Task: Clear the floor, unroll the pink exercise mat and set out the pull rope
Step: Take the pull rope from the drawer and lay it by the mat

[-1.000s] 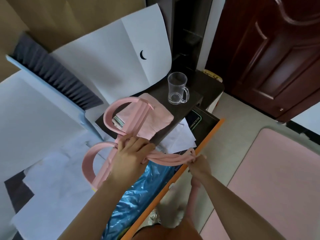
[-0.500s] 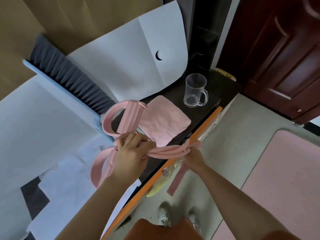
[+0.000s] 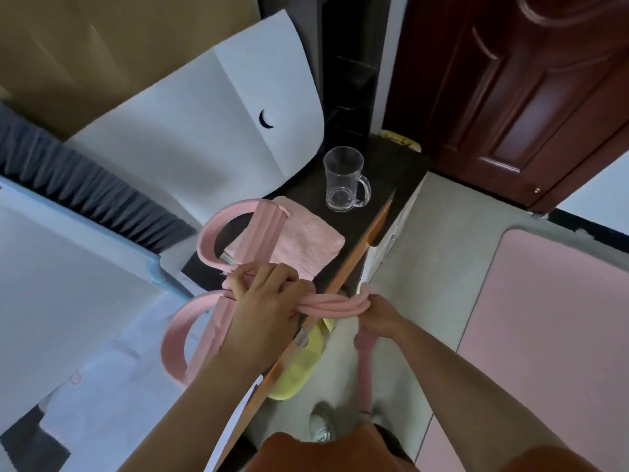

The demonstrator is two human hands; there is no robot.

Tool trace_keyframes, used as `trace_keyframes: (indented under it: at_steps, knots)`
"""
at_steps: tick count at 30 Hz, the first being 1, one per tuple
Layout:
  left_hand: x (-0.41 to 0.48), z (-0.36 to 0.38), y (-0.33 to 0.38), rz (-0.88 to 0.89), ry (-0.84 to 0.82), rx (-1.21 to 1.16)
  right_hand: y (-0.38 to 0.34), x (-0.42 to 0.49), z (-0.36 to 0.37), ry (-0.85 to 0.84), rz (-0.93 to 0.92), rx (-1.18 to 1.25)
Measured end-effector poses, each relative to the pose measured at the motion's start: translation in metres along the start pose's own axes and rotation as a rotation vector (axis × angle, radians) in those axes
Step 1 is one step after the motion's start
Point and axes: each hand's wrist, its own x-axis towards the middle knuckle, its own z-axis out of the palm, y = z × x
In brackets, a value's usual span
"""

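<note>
Left hand [image 3: 265, 301]: fingers curled tight round the pull rope [image 3: 333, 306], at the point where its bundled pink tubes meet the two padded loop handles. One loop stands just beyond the knuckles and the other hangs on the wrist side, nearer the person. Right hand [image 3: 377, 315]: closed on the far end of the same tube bundle, where the tubes fold back over the fingers. A pink strap hangs straight down from this grip toward the floor. The tube run between the two grips is short, twisted and roughly level. It is held in the air above the orange edge strip [image 3: 350, 264] of a dark table [image 3: 391, 165]. Beyond the left grip a folded pink cloth [image 3: 306, 243] lies on that table, and a clear glass mug [image 3: 343, 182] stands farther off, upright. Below the tube run is a yellow slipper [image 3: 299, 366] on the floor. Well out to the right of the right grip, the pink exercise mat [image 3: 544, 335] lies flat on the floor.
</note>
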Motion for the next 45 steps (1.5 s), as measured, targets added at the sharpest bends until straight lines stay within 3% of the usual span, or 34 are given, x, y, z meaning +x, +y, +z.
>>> trace_keyframes:
  at_steps: [3, 6, 8, 12, 15, 17, 20, 23, 27, 30, 37, 40, 43, 45]
  knots:
    - [0.022, 0.01, 0.027, 0.138, -0.1, -0.062, 0.037, -0.025, -0.026, 0.032, 0.112, 0.039]
    - [0.055, 0.027, 0.077, 0.313, -0.19, -0.138, 0.091, -0.058, -0.059, 0.199, 0.161, 0.282]
    - [0.072, 0.045, 0.116, 0.421, -0.293, -0.176, 0.129, -0.08, -0.078, 0.296, 0.294, 0.329]
    - [0.11, 0.1, 0.186, 0.624, -0.598, -0.151, 0.21, -0.118, -0.103, 0.44, 0.646, 0.131]
    - [0.131, 0.151, 0.239, 0.652, -0.852, -0.337, 0.273, -0.151, -0.112, 0.445, 0.865, 0.075]
    - [0.138, 0.18, 0.266, 0.627, -0.961, -0.411, 0.302, -0.173, -0.119, 0.419, 0.943, 0.18]
    - [0.148, 0.225, 0.304, 0.715, -1.038, -0.365, 0.341, -0.206, -0.127, 0.443, 1.006, 0.509]
    - [0.162, 0.262, 0.352, 0.812, -1.091, -0.283, 0.382, -0.236, -0.127, 0.581, 1.058, 0.723]
    - [0.168, 0.291, 0.422, 0.947, -1.039, -0.087, 0.424, -0.271, -0.114, 0.862, 1.07, 1.049]
    - [0.168, 0.303, 0.473, 1.199, -0.961, -0.012, 0.448, -0.294, -0.098, 1.02, 1.116, 0.992]
    - [0.166, 0.36, 0.585, 1.515, -0.985, 0.255, 0.466, -0.318, -0.079, 0.971, 1.311, 0.819]
    - [0.163, 0.4, 0.621, 1.495, -1.052, 0.237, 0.48, -0.302, -0.071, 0.947, 1.429, 0.774]
    - [0.151, 0.455, 0.646, 1.325, -1.234, 0.081, 0.509, -0.269, -0.051, 0.927, 1.503, 0.776]
    - [0.135, 0.499, 0.662, 1.315, -1.248, -0.011, 0.535, -0.245, -0.035, 0.917, 1.525, 0.789]
